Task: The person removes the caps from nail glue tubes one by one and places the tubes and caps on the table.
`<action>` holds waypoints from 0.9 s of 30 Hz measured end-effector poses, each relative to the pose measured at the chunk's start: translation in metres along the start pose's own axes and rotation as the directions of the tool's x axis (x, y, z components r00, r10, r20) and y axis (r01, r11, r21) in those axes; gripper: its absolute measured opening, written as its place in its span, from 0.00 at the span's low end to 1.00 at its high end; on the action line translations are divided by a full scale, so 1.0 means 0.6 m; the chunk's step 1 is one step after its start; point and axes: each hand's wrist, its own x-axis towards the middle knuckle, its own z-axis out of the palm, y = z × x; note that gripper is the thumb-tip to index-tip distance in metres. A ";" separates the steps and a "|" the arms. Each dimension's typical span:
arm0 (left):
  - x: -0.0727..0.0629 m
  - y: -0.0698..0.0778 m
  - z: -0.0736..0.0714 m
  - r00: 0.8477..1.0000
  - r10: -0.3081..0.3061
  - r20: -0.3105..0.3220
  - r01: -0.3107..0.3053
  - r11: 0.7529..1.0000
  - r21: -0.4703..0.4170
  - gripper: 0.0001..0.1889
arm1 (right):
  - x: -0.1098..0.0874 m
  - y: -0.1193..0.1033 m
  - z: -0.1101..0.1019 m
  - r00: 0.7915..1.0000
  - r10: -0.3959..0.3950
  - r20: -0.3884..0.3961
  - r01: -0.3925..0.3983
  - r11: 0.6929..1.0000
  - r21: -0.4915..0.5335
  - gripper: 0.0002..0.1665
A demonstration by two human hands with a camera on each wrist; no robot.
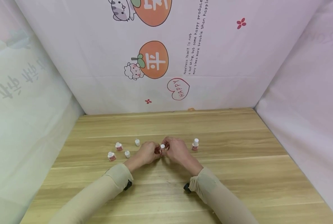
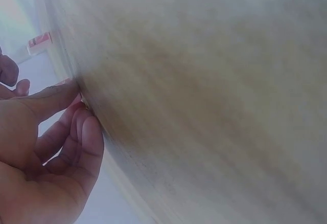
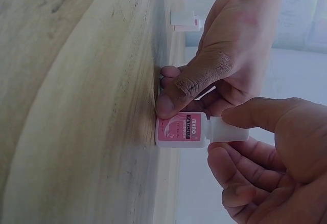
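A small white nail glue bottle (image 3: 181, 130) with a pink label stands upright on the wooden table between my hands. Low on its body, my left hand (image 1: 148, 152) grips it with thumb and fingers. My right hand (image 1: 177, 151) pinches the white cap (image 3: 227, 130), which sits on the bottle's neck. In the left wrist view the left fingers (image 2: 92, 142) are at the tabletop and mostly hide the bottle.
To the left, two similar bottles without caps (image 1: 119, 147) stand near two loose white caps (image 1: 137, 142). A capped bottle (image 1: 195, 144) is right of my right hand. Printed white cloth (image 1: 211, 87) walls the table (image 1: 166, 193) at the back and sides.
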 end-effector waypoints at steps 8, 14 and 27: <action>0.000 -0.001 0.001 1.000 0.013 -0.007 -0.013 1.000 0.013 0.07 | -0.001 -0.002 -0.002 0.999 0.032 0.013 -0.032 0.999 0.011 0.10; 0.000 0.000 0.000 1.000 0.027 0.003 -0.027 0.999 0.029 0.08 | 0.000 -0.001 -0.002 1.000 0.020 0.017 -0.020 1.000 0.000 0.10; -0.003 0.001 -0.003 0.999 0.034 0.009 -0.034 0.999 0.038 0.09 | -0.002 -0.002 -0.006 1.000 0.022 0.009 -0.022 1.000 0.013 0.11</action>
